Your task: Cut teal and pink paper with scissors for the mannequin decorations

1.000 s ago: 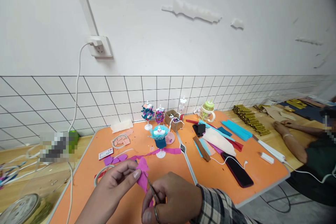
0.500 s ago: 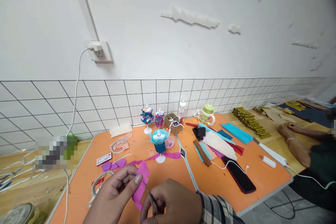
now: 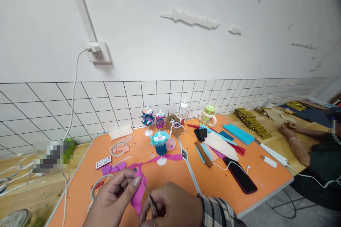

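Observation:
My left hand [image 3: 114, 198] pinches a piece of magenta crepe paper [image 3: 139, 193] between thumb and fingers, low in the view over the orange table [image 3: 170, 181]. My right hand [image 3: 173, 207] is closed around a pair of small scissors [image 3: 149, 198], whose blades point up into the paper. A small mannequin stand [image 3: 160, 143] dressed in blue paper sits just beyond, with a strip of magenta paper [image 3: 170, 157] lying at its base.
Two more decorated stands [image 3: 148, 118], a cardboard box [image 3: 174, 124], a baby bottle [image 3: 207, 114], coloured paper sheets [image 3: 237, 133] and a dark phone [image 3: 240, 175] on a cable lie on the table. Another person's arm [image 3: 295, 138] rests at the right. Cables run down from the wall socket [image 3: 97, 52].
The view has shifted slightly. My hands have dropped lower in the picture, and the scissors have worked further into the magenta paper, which now hangs lower.

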Demonstrator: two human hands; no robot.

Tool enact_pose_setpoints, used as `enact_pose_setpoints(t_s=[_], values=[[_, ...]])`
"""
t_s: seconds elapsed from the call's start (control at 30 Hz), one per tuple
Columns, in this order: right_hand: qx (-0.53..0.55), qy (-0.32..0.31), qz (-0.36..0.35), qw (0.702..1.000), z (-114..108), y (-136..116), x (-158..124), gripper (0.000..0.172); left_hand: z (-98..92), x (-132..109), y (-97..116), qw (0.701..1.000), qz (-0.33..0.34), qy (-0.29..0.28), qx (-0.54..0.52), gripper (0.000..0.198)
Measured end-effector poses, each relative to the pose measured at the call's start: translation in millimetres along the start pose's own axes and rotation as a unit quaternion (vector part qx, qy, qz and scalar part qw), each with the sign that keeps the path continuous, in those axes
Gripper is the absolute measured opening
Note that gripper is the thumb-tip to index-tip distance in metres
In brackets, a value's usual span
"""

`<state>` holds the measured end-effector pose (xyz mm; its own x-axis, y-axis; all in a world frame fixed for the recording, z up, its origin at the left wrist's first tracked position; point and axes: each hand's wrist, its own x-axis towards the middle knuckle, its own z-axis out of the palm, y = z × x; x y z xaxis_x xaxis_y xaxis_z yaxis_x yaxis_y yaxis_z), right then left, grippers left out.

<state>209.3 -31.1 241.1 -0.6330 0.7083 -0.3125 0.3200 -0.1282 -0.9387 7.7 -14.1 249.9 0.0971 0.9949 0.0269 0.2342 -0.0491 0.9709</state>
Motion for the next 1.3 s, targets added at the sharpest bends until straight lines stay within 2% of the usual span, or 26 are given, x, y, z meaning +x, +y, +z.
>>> enact_pose_setpoints(t_s=[0.17, 0.43, 0.63, 0.93, 1.3], values=[[0.010, 0.009, -0.007, 1.000, 1.6, 1.3, -2.9, 0.044, 5.2, -4.5, 1.7, 1.000, 0.008, 0.025, -0.011, 0.041], [0.013, 0.013, -0.015, 1.000, 1.8, -0.4, -4.3, 0.043, -1.8, -1.7, -2.4, 0.999, -0.020, 0.040, 0.000, 0.046], [-0.007, 0.037, -0.014, 0.999, 2.7, -2.9, -6.8, 0.042, 5.0, -2.3, 3.8, 0.997, -0.025, 0.073, -0.022, 0.055], [0.005, 0.029, -0.006, 1.000, 6.3, -0.2, -5.2, 0.041, 10.2, -2.1, 3.1, 0.997, -0.019, 0.069, -0.035, 0.055], [0.021, 0.035, -0.011, 0.999, 7.8, -4.4, -4.1, 0.027, 11.8, -3.5, 9.0, 0.997, -0.017, 0.067, -0.038, 0.053]])
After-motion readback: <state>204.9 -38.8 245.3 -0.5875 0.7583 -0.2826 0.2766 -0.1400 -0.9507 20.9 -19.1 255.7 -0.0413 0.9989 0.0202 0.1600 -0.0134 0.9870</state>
